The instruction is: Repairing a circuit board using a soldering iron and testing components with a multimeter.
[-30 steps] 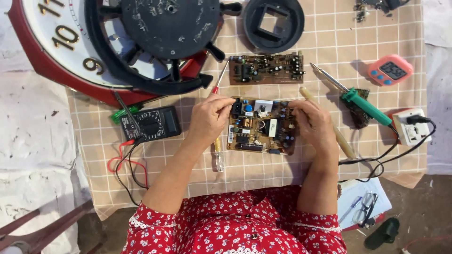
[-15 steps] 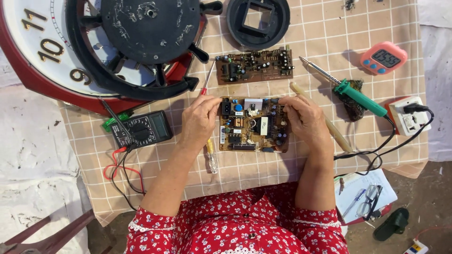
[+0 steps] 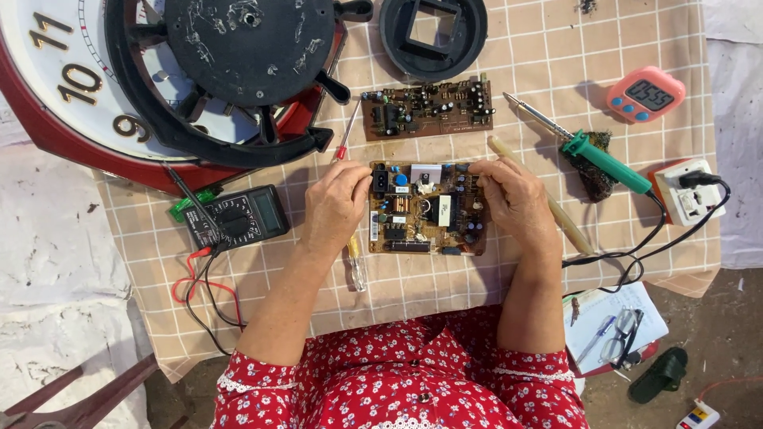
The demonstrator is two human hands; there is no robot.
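A brown circuit board (image 3: 425, 210) crowded with small parts lies flat on the checked tablecloth (image 3: 509, 286) between both hands. My left hand (image 3: 335, 205) grips its left edge, over a clear-handled screwdriver (image 3: 356, 262). My right hand (image 3: 517, 200) grips its right edge, fingers curled over the top corner. A second, longer circuit board (image 3: 427, 109) lies just beyond, untouched.
A green-handled soldering iron (image 3: 592, 151) rests on a dark stand, wired to a white socket block (image 3: 685, 191). A black multimeter (image 3: 237, 216) with red and black leads sits left. A big clock face and black fan part fill the top left. A pink timer (image 3: 645, 95) lies at top right.
The view has shifted a little; both hands stay clamped on the board's two edges. The board has hardly moved on the cloth.
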